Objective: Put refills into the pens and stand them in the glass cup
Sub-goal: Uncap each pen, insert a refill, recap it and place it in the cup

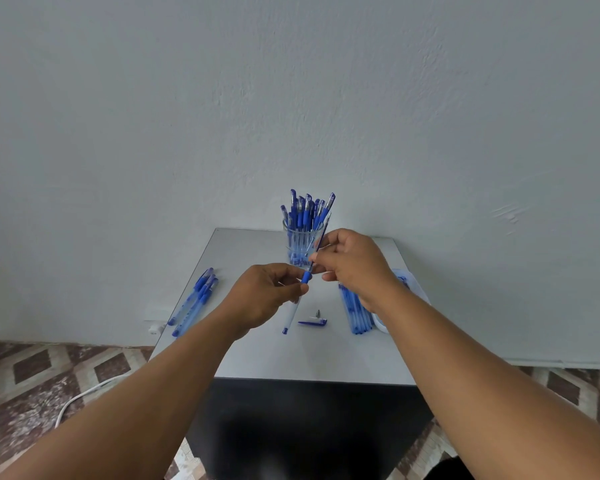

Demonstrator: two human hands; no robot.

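Note:
My left hand (267,296) grips a pen barrel (293,311) with a blue grip, held slanted above the white table (291,358). My right hand (352,261) pinches a thin refill (321,239) whose lower end sits in the barrel's open top. Behind the hands, a glass cup (300,245) at the table's far edge holds several blue pens upright. A blue pen cap (313,322) and a small metal tip (318,312) lie on the table under the hands.
Several pens (196,299) lie at the table's left edge. A row of refills (355,311) lies at the right beside a white container (404,282), partly hidden by my right wrist. A white cable (80,396) runs over the patterned floor.

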